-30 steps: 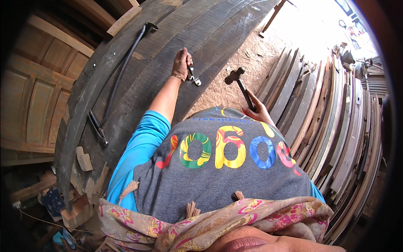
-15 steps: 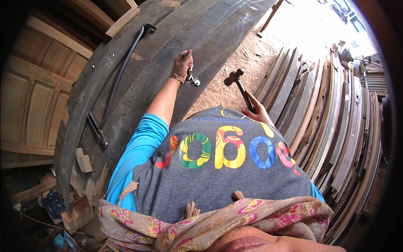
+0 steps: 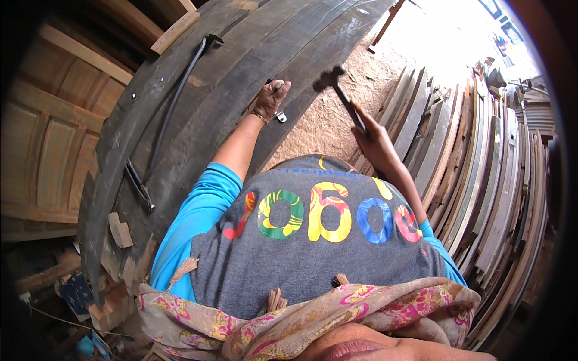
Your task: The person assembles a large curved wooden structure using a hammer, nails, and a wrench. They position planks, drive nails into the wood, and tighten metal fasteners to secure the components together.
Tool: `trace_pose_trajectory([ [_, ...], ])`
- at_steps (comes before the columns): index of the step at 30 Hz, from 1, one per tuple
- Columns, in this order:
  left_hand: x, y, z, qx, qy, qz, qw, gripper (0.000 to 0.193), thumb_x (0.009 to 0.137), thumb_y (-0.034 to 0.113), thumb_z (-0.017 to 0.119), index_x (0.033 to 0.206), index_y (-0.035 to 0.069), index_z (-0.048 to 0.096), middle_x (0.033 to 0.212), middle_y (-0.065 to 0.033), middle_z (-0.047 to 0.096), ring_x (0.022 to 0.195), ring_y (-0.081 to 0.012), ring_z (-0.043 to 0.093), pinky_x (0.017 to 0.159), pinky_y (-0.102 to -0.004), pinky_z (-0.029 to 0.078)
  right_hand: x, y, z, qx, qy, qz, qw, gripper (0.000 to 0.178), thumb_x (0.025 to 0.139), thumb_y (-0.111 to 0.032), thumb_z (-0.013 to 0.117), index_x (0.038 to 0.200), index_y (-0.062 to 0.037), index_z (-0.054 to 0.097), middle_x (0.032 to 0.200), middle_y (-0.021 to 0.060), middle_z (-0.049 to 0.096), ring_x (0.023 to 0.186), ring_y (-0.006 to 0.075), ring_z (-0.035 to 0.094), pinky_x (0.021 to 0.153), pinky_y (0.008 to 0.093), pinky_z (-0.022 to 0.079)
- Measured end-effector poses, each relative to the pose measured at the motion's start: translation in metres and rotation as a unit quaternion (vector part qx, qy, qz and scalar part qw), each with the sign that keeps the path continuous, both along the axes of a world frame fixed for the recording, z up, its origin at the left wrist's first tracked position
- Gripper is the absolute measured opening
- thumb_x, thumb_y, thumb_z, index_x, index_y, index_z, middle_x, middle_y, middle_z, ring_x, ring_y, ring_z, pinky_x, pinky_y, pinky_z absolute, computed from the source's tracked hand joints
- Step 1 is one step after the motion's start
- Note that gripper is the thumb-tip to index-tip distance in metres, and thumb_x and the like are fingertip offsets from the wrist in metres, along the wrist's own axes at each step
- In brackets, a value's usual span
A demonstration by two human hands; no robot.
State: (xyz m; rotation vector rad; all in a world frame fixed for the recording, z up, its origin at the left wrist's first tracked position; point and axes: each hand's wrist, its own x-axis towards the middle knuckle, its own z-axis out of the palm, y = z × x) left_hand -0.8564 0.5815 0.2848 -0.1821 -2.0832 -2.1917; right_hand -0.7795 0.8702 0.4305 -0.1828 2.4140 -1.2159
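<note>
My right hand (image 3: 374,139) grips the dark handle of a hammer (image 3: 344,99) with a blunt metal head. The hammer is raised beside the bench's edge, its head slightly blurred. My left hand (image 3: 271,100) is a fist above the dark plank bench (image 3: 235,78), closed round a short tool whose round grey end (image 3: 277,87) pokes out at the top. The rest of that tool is hidden by the fingers. Just by this fist, near the bench's right edge, is a small shiny metal piece (image 3: 281,117) with a hole or round mark.
A long dark pry bar (image 3: 174,102) lies on the bench's left part, with a black-handled tool (image 3: 139,186) near its lower end. Panelled wooden doors (image 3: 54,138) stand at the left. Stacked boards (image 3: 469,174) fill the right side. Sandy ground (image 3: 319,120) shows beyond the bench.
My right hand has lifted the hammer up and forward, towards my left hand. My left fist has shifted slightly right and down and turned, so the tool's round end now shows on top.
</note>
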Motion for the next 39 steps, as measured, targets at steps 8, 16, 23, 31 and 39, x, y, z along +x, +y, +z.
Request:
trace_pose_trajectory([
  [8,0.001,0.011,0.001,-0.013,0.056,-0.008,0.998,0.039,0.091,0.017,0.060,0.061,0.016,0.036,0.060,0.0120,0.030,0.056,-0.0001,0.027,0.047,-0.0218,0.025,-0.011,-0.051,0.039,-0.017,0.261,0.091,0.961,0.061,0.089,-0.011,0.053,0.142,-0.0281,0.029,0.101,0.0210,0.062,0.086,0.0356,0.064,0.069,0.0424,0.051],
  [16,-0.015,-0.008,0.000,0.125,-0.034,0.051,0.990,0.034,0.088,0.027,0.064,0.062,0.016,0.045,0.057,0.0100,0.037,0.047,-0.0026,0.030,0.042,-0.0224,0.025,-0.033,-0.040,0.031,-0.052,0.129,0.068,0.988,0.058,0.089,-0.011,0.055,0.141,-0.0286,0.034,0.125,0.0173,0.055,0.109,0.0293,0.058,0.088,0.0382,0.045],
  [23,-0.002,-0.039,0.079,-0.095,-0.084,0.112,0.986,0.027,0.081,0.029,0.072,0.066,0.011,0.057,0.057,0.0078,0.047,0.048,-0.0029,0.036,0.043,-0.0220,0.028,-0.017,-0.009,0.023,-0.142,0.048,-0.053,0.987,0.057,0.088,-0.007,0.053,0.141,-0.0176,0.036,0.073,0.0014,0.054,0.059,0.0094,0.050,0.054,0.0264,0.043],
  [31,0.045,-0.030,0.002,-0.417,-0.194,0.117,0.880,0.028,0.067,0.028,0.081,0.076,0.007,0.064,0.073,-0.0091,0.066,0.067,-0.0222,0.063,0.063,-0.0333,0.049,0.007,0.042,-0.061,-0.050,0.022,-0.060,0.997,0.059,0.084,-0.006,0.054,0.140,-0.0139,0.037,0.101,0.0112,0.060,0.094,0.0168,0.057,0.080,0.0283,0.044],
  [39,0.046,-0.039,-0.032,-0.480,-0.038,0.158,0.862,0.023,0.069,0.023,0.078,0.082,0.009,0.065,0.072,-0.0066,0.061,0.064,-0.0187,0.057,0.061,-0.0321,0.047,0.009,0.054,-0.080,-0.063,0.024,-0.061,0.996,0.061,0.082,-0.009,0.058,0.140,-0.0110,0.038,0.132,0.0148,0.050,0.123,0.0207,0.045,0.099,0.0302,0.035],
])
